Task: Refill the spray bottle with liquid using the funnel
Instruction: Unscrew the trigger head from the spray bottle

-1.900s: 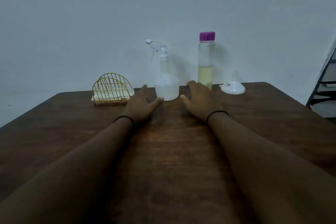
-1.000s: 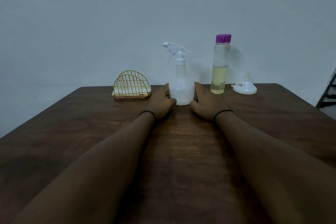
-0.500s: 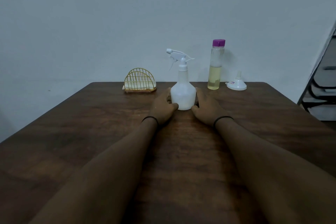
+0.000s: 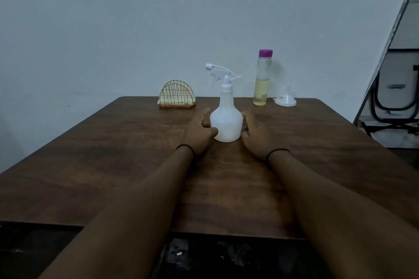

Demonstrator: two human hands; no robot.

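Sprayer (image 4: 226, 120): upright on the desk (image 4: 113, 154), mid-width and toward the far half; white trigger head (image 4: 221, 72) screwed on, nozzle pointing left.
Left hand (image 4: 199, 133): against the sprayer's left flank, thumb curled across the front of the base; fingers (image 4: 205, 115) reach round the far side, gripping it.
Right hand (image 4: 256, 133): cupped at the right flank, fingers bent toward the body; whether they press on it or rest just beside it, I cannot tell.
Bottle (image 4: 261, 79): behind and right of the sprayer, near the desk's far edge, purple cap on, yellowish liquid filling roughly the lower half.
Funnel (image 4: 285, 99): just right of the bottle, mouth down, spout up.
Rack (image 4: 176, 95): gold wire holder, back left, apart from the rest.
Step in hand: likely settling the sprayer in place before opening it.
Doing it well: keep the left hand low on the wide base to hold it steady; move the right up to the collar under the trigger head and unscrew there, lifting the head straight up so the dip tube clears the neck without tipping the sprayer.
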